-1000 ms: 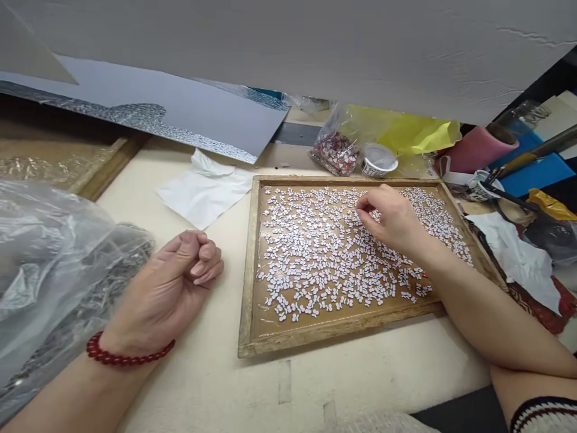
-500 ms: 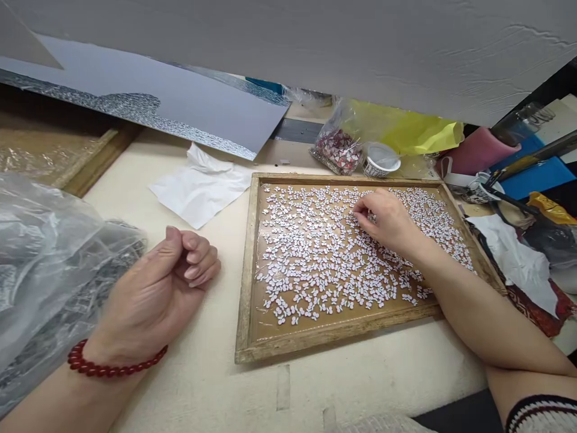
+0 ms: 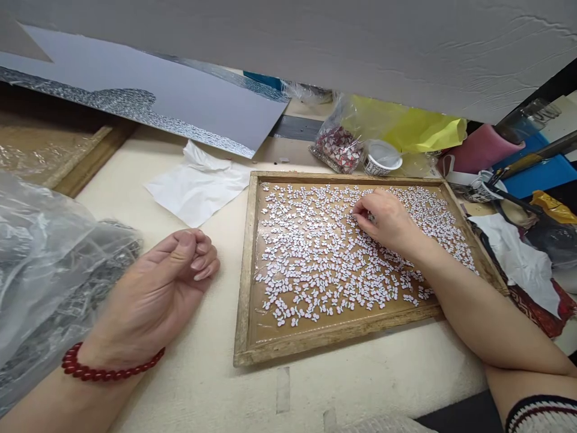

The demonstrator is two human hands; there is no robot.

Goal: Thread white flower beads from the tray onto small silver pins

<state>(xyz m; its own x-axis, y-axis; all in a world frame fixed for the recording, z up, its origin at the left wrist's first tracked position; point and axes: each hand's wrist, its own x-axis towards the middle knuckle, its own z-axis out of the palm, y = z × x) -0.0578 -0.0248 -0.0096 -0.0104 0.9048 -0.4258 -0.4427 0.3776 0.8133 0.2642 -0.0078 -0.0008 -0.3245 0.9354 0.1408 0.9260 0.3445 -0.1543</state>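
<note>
A wooden-framed tray [image 3: 315,349] lies on the table, its brown base scattered with many small white bow-shaped pieces [image 3: 311,258] that have pinkish spots. Over its upper right part, my right hand [image 3: 383,219] rests with thumb and fingertips pinched together among the pieces. Whatever those fingertips hold, if anything, is too small to make out. Left of the tray, my left hand [image 3: 166,288] is palm-up above the table, fingers curled and thumb pressed against them, with nothing visible in it. A red bead bracelet circles the left wrist.
A crumpled white tissue [image 3: 193,192] lies behind my left hand. Clear plastic bags [image 3: 58,270] bulge at the left. Behind the tray stand a bag of red and white bits [image 3: 338,144] and a small tub [image 3: 382,159]. A large grey board [image 3: 293,42] overhangs the back.
My left thumb has lowered onto the curled fingers, and that hand has shifted slightly left. My right hand stays in nearly the same place over the tray.
</note>
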